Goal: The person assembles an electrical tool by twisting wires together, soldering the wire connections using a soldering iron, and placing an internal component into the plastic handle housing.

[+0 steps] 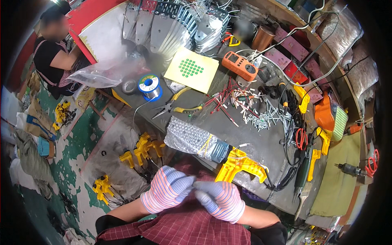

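My hands, both in striped knit gloves, are held close together over my checked apron at the table's near edge. The fingers of my left hand [169, 190] are closed around a thin solder wire [154, 163], which seems to come from the spool [149, 87] on the table. My right hand [222, 200] is pinched shut, its fingertips by those of the left; whatever is in them is too small to make out. Just beyond lies a tool with a yellow plastic handle [239, 168], loose wires, and a blade in bubble wrap [190, 138].
Long-nose pliers [181, 108], a yellow sheet with green dots [192, 69], an orange meter [240, 65] and piled screws [267, 119] lie beyond. A soldering iron [283, 96] and red scissors [301, 139] sit right. Yellow handles [143, 149] lie lower left; another person [55, 53] works far left.
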`<action>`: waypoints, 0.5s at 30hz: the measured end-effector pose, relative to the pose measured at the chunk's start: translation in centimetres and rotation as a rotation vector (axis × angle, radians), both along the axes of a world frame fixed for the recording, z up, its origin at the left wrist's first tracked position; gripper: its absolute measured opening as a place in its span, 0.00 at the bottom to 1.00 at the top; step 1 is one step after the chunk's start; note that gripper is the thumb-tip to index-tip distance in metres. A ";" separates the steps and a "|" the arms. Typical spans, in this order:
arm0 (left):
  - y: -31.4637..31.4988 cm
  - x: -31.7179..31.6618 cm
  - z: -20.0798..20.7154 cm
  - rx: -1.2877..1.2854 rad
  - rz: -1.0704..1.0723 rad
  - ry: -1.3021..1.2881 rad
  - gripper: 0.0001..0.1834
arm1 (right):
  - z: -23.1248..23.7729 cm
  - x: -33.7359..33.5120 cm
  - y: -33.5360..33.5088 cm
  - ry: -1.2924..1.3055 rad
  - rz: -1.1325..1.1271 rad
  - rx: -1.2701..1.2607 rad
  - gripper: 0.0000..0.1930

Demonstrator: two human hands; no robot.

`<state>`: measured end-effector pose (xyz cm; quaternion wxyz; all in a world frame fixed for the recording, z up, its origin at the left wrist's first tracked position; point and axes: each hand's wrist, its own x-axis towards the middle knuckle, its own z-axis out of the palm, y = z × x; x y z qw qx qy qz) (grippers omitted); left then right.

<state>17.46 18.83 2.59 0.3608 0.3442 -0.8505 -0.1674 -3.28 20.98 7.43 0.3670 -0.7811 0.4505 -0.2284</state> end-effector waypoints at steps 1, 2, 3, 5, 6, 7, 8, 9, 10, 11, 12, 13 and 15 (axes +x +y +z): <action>-0.3 -0.9 0.8 -0.047 0.019 0.066 0.18 | 0.3 -0.5 -0.2 0.001 -0.052 -0.060 0.12; -0.5 -1.7 0.9 -0.045 0.017 0.072 0.18 | 0.8 -1.0 -0.4 0.003 -0.107 -0.121 0.10; -0.6 -2.3 1.1 -0.045 0.002 0.106 0.17 | 1.9 -1.5 -0.7 -0.015 -0.131 -0.138 0.09; -1.2 -3.7 1.7 -0.055 -0.049 0.170 0.14 | 2.8 -3.0 -0.9 0.036 -0.152 -0.118 0.07; -1.5 -4.1 1.9 -0.055 -0.079 0.177 0.14 | 2.9 -3.7 -0.9 0.068 -0.184 -0.129 0.07; -1.7 -4.5 1.9 -0.060 -0.097 0.146 0.14 | 2.9 -4.5 -1.0 0.081 -0.210 -0.134 0.07; -2.0 -4.8 2.1 -0.066 -0.116 0.116 0.14 | 2.7 -5.3 -1.3 0.060 -0.142 -0.186 0.06; -3.1 -4.9 3.5 0.021 -0.189 0.031 0.12 | 2.7 -6.5 -1.6 0.047 -0.083 -0.231 0.06; -3.6 -4.7 3.6 0.048 -0.194 0.087 0.09 | 3.4 -7.4 -1.8 0.066 -0.108 -0.230 0.06; -4.1 -4.3 3.8 0.120 -0.229 0.134 0.08 | 4.5 -8.4 -2.2 0.123 -0.072 -0.208 0.06; -4.9 -3.6 4.1 0.190 -0.262 0.172 0.08 | 5.2 -9.3 -2.7 0.172 -0.034 -0.189 0.05; -6.1 -2.7 5.2 0.126 -0.190 0.155 0.08 | 5.5 -10.5 -3.3 0.201 -0.068 -0.172 0.07; -9.4 -0.2 7.3 -0.030 0.096 0.089 0.07 | 5.6 -13.4 -4.7 0.196 -0.320 -0.216 0.09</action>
